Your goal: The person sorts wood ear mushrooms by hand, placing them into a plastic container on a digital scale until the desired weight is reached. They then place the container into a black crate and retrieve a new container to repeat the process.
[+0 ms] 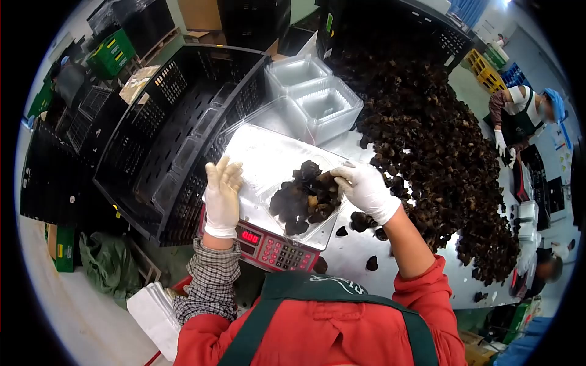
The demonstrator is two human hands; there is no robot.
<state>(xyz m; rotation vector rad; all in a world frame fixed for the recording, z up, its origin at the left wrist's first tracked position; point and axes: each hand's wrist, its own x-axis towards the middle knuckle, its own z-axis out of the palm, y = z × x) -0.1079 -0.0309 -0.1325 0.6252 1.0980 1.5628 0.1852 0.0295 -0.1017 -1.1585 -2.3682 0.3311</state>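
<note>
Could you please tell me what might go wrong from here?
Pieces in the clear tray are heaped, so a few could tumble off the scale and mix with the loose pieces beside it. The right hand is at the heap, so pressing there could skew a reading. The stacked containers stand close behind the scale and might get knocked.

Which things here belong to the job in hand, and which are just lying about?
Likely in use:
red scale
clear tray
dark pieces
dark heap
stacked clear containers
black crate

Probably lying about:
crumpled green sheeting
white stack, lower left
green crate, upper left
</note>
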